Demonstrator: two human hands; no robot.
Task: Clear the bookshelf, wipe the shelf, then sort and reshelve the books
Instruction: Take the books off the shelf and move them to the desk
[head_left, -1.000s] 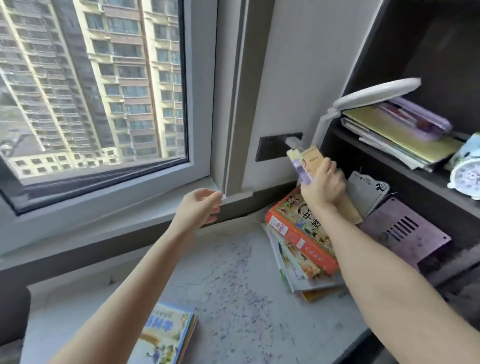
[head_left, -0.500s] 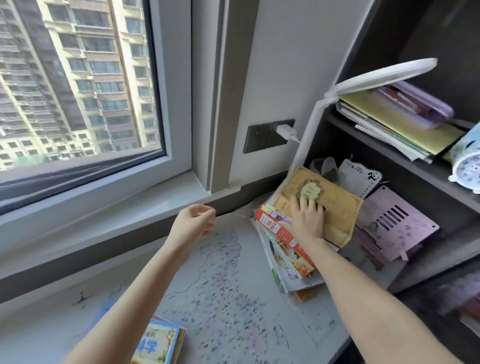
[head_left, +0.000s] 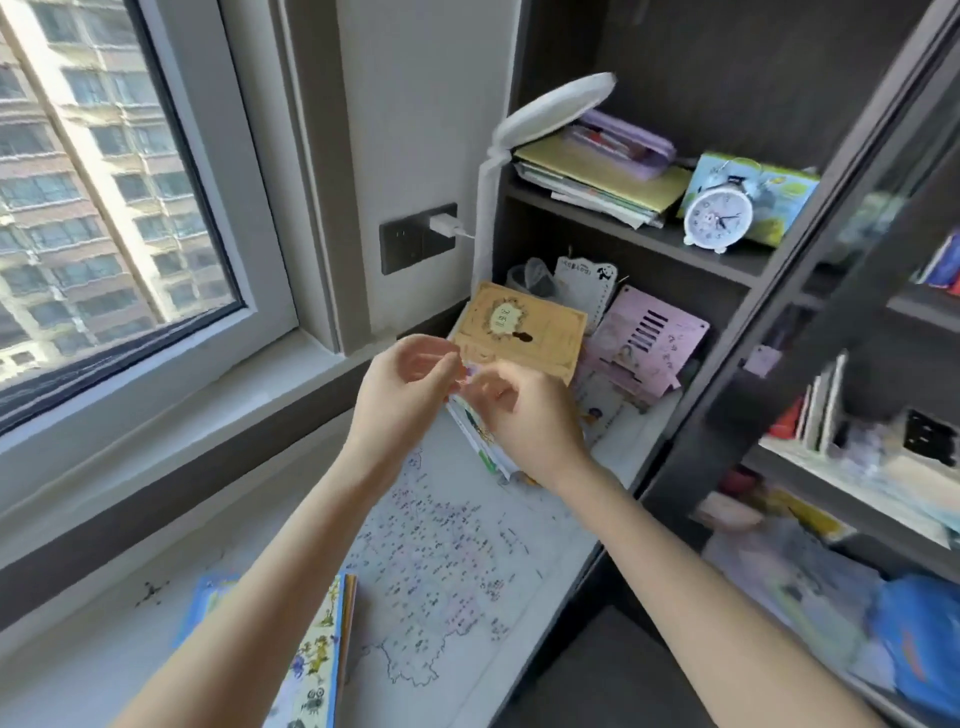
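Note:
A tan book (head_left: 519, 325) lies on top of a stack of picture books (head_left: 483, 441) on the desk, at the foot of the dark bookshelf (head_left: 639, 239). My left hand (head_left: 410, 379) and my right hand (head_left: 524, 415) meet just in front of that stack, fingertips almost touching. The left palm faces right with loosely curled fingers and nothing visible in it. My right hand shows its back, and its curled fingertips are blurred, so I cannot tell whether they pinch anything. Notebooks (head_left: 597, 176) and a purple pencil case (head_left: 623, 137) lie on the upper shelf.
A white desk lamp (head_left: 550, 109) arches over the shelf corner, plugged into a wall socket (head_left: 421, 236). An alarm clock (head_left: 717, 213) stands on the upper shelf and a pink bookend (head_left: 649, 338) lies below. A map mat (head_left: 457, 545) covers the desk. Another picture book (head_left: 317, 665) lies near me.
My right hand laid the tan book on the stack and drew back from it. My left hand moved right to meet it. The view has swung toward the shelf.

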